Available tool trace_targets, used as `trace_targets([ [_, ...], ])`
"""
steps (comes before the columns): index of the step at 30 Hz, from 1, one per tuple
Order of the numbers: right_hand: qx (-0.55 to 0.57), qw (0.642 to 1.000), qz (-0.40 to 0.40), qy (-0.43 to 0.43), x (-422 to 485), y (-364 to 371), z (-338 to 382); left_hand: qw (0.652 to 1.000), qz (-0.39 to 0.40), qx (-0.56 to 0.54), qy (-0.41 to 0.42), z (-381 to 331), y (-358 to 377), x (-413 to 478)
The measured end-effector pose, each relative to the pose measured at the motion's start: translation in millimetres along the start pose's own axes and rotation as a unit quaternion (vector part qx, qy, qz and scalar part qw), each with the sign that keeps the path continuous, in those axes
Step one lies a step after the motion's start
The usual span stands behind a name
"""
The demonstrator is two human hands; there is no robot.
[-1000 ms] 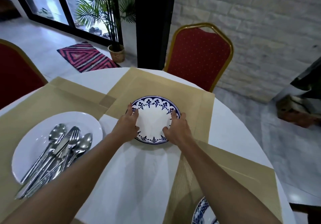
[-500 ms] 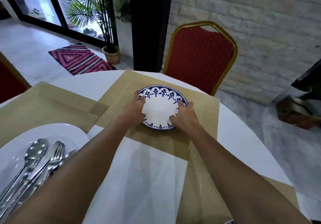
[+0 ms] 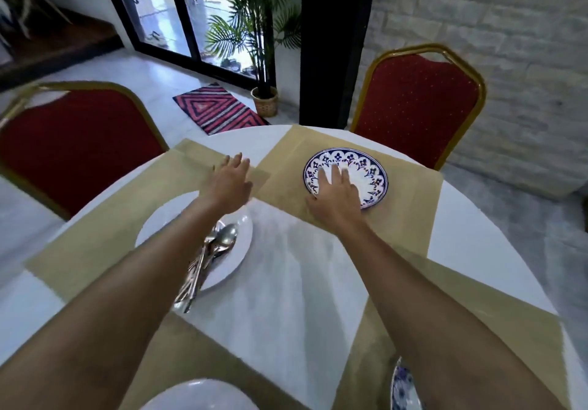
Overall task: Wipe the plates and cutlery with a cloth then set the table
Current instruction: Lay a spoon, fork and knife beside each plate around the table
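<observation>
A blue-patterned plate [image 3: 366,170] lies on the far tan placemat [image 3: 410,206] in front of the right red chair. My right hand [image 3: 337,196] is over the plate's near left rim, fingers spread, holding nothing. My left hand [image 3: 230,183] hovers open above the left placemat [image 3: 105,234], just beyond a large white plate [image 3: 235,244]. That plate carries a bundle of cutlery [image 3: 206,256], spoons and forks, partly hidden under my left forearm. No cloth is in view.
The round white table [image 3: 280,288] has more placemats near me, with a white plate [image 3: 197,395] and a blue-patterned plate [image 3: 402,387] at the bottom edge. Two red chairs [image 3: 416,107] [image 3: 73,142] stand at the far side. A potted palm [image 3: 264,100] and rug [image 3: 219,110] are beyond.
Both hands have let go of the blue-patterned plate, which now rests on the far placemat. My left hand has swung left toward the white plate; the view has turned left.
</observation>
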State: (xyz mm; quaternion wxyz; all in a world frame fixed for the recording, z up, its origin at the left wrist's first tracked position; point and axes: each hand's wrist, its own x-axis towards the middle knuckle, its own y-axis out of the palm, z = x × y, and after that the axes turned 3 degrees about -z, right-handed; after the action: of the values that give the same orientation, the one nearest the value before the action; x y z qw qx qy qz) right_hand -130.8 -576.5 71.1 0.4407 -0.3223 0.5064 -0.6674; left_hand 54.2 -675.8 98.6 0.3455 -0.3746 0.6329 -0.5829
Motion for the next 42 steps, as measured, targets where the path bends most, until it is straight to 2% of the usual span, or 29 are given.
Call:
trace_targets([
  [4, 0.018, 0.998, -0.01, -0.056, -42.3, 25.6, 57.9, 0.998, -0.008, 0.032, -0.061, 83.9, -13.3, -42.3],
  [10, 0.048, 0.998, 0.038, -0.013, -95.0, 72.6, 113.9, 0.997, 0.027, -0.006, -0.071, 152.1, 15.1, -87.4],
  [16, 0.029, 0.996, -0.074, 0.032, -134.8, 100.5, 147.0, 0.989, -0.105, -0.093, 0.04, 153.3, 46.4, -122.8],
  [18, 0.025, 0.997, -0.073, 0.031, -145.2, 105.1, 165.8, 0.983, -0.123, -0.122, 0.054, 153.8, 45.0, -134.6],
  [21, 0.034, 0.996, -0.043, 0.074, -151.8, 110.0, 190.2, 0.985, -0.098, -0.127, 0.067, 160.0, 47.7, -142.5],
  [25, 0.029, 0.989, -0.05, 0.139, -148.2, 111.6, 210.1, 0.979, -0.094, -0.15, 0.106, 155.7, 55.0, -151.0],
  [28, 0.09, 0.98, -0.031, 0.176, -142.9, 112.1, 216.8, 0.978, -0.062, -0.165, 0.115, 147.3, 64.1, -152.7],
  [32, 0.2, 0.946, -0.01, 0.253, -134.5, 112.3, 214.1, 0.983, -0.038, -0.149, 0.098, 140.3, 70.2, -149.0],
  [38, 0.314, 0.91, 0.013, 0.271, -134.2, 107.9, 202.7, 0.971, 0.06, -0.232, -0.002, 130.5, 59.1, -143.6],
  [42, 0.367, 0.887, 0.019, 0.281, -137.1, 101.0, 201.9, 0.958, 0.107, -0.264, -0.026, 137.1, 51.1, -136.9],
])
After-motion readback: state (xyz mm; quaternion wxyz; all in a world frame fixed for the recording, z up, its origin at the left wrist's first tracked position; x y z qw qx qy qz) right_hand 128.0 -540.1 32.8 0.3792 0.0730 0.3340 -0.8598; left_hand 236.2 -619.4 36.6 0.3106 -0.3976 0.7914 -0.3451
